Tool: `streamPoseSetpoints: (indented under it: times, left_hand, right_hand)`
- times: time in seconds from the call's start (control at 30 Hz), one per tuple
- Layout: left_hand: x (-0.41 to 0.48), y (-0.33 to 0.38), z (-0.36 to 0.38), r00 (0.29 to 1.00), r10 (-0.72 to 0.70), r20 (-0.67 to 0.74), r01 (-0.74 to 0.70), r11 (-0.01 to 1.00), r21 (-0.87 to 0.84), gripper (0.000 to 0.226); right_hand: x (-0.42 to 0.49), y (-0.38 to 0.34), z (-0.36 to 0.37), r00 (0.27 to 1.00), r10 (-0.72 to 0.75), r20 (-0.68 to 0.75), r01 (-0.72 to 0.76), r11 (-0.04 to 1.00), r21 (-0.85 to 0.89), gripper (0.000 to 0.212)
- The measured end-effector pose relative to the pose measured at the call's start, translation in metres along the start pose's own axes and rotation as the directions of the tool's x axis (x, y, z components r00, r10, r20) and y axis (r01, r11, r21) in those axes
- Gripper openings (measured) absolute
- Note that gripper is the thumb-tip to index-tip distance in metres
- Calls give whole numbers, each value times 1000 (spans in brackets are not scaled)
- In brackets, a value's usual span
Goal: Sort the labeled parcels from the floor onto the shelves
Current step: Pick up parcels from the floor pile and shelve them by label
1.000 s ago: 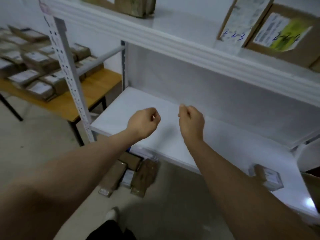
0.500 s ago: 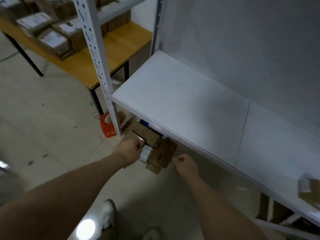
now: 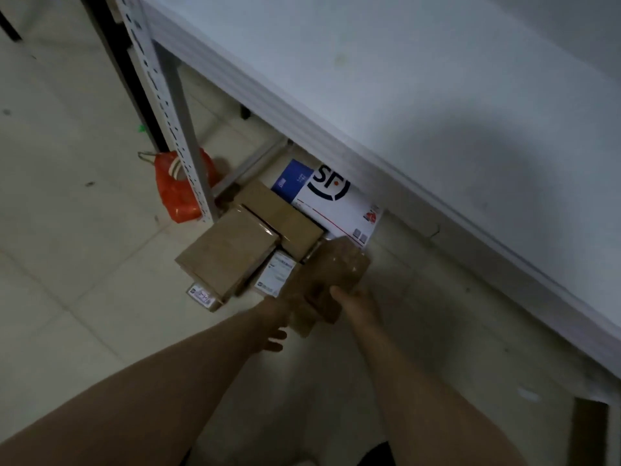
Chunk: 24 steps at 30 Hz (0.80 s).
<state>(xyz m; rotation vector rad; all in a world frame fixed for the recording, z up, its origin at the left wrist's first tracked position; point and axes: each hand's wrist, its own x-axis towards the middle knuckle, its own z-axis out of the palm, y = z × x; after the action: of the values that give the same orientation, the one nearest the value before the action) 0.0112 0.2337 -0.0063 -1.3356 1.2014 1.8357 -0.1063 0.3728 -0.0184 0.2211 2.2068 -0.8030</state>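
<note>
My right hand [image 3: 356, 299] grips the near end of the brown parcel [image 3: 331, 274], thumb on top. My left hand [image 3: 274, 322] sits at its left edge; I cannot tell its grip. The parcel lies low at the floor pile under the shelf [image 3: 403, 95], long axis running away-right. Behind it a white mailer [image 3: 339, 210] reads "SF"; the other labels blur.

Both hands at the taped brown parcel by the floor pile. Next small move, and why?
Probably lift the brown parcel clear of the other parcels and turn it to find its label. The right hand grips its right edge; the left hand is at its near corner, partly hidden. No label shows on its upper face, so its destination cannot yet be read.
</note>
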Motion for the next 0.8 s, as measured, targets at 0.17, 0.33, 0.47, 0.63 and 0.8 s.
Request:
streamPoseSetpoints:
  times: [0.17, 0.33, 0.47, 0.63, 0.8]
  left_hand:
    - [128, -16, 20, 991, -55, 120, 90, 947, -307, 51]
    - [228, -23, 28, 972, 25, 235, 96, 867, -489, 64]
    - [258, -27, 20, 981, 52, 187, 44, 878, -477, 45]
    - [209, -7, 11, 990, 91, 106, -26, 867, -498, 28]
    - [170, 22, -5, 978, 210, 8, -168, 806, -568, 56]
  right_hand:
    - [120, 9, 16, 994, -62, -94, 51, 992, -116, 82]
    - [212, 18, 37, 977, -145, -158, 141, 989, -39, 99]
    - [236, 18, 43, 961, -230, -156, 225, 973, -51, 89]
    - [183, 40, -4, 996, 29, -86, 4, 931, 364, 118]
    - [147, 79, -35, 993, -14, 114, -75, 678, 731, 49]
